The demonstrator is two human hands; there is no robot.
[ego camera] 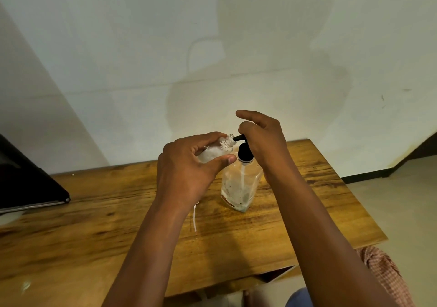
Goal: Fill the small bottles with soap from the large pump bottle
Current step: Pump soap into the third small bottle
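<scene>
The left hand (186, 172) is gripping a small clear bottle (216, 151), tilting its open neck against the pump spout (237, 138). The right hand (262, 138) is resting on the pump head, fingers (250, 116) loosely spread, of the large pump bottle (240, 183) standing on the tabletop (94, 212).

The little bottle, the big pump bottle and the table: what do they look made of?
Small bottle: clear, slightly frosted plastic or glass; light passes through it and its threaded neck shows, so either is possible. Large pump bottle: clear body, likely plastic, since the dip tube shows inside; its pump head is glossy black plastic. Table: wood or wood-look laminate, with a visible grain and a mild sheen.
</scene>
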